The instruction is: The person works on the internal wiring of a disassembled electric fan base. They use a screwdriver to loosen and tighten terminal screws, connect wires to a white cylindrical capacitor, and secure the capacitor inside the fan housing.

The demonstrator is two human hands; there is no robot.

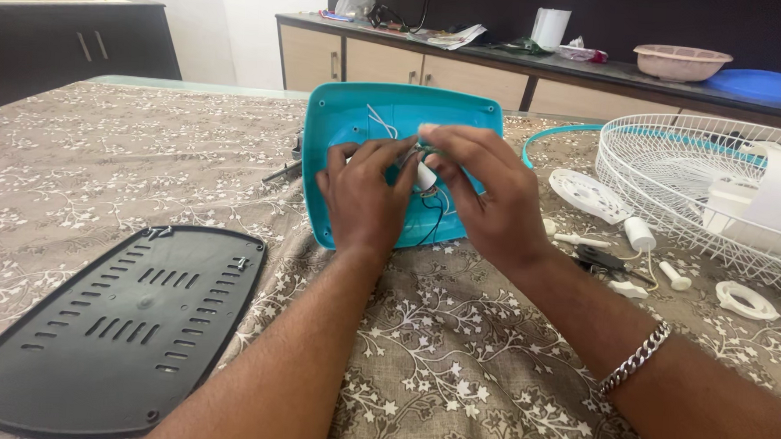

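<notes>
A turquoise plastic fan base shell lies open side up on the patterned tablecloth. Both my hands are over its inside. My left hand and my right hand pinch a small white cylindrical part with black and white wires between their fingertips. White wires run along the shell's floor above my fingers. A chain bracelet is on my right wrist.
A black vented base cover lies at the front left. To the right are a white wire fan guard, a white round grille piece, white knobs, a white ring and a dark tool. Cabinets with clutter stand behind.
</notes>
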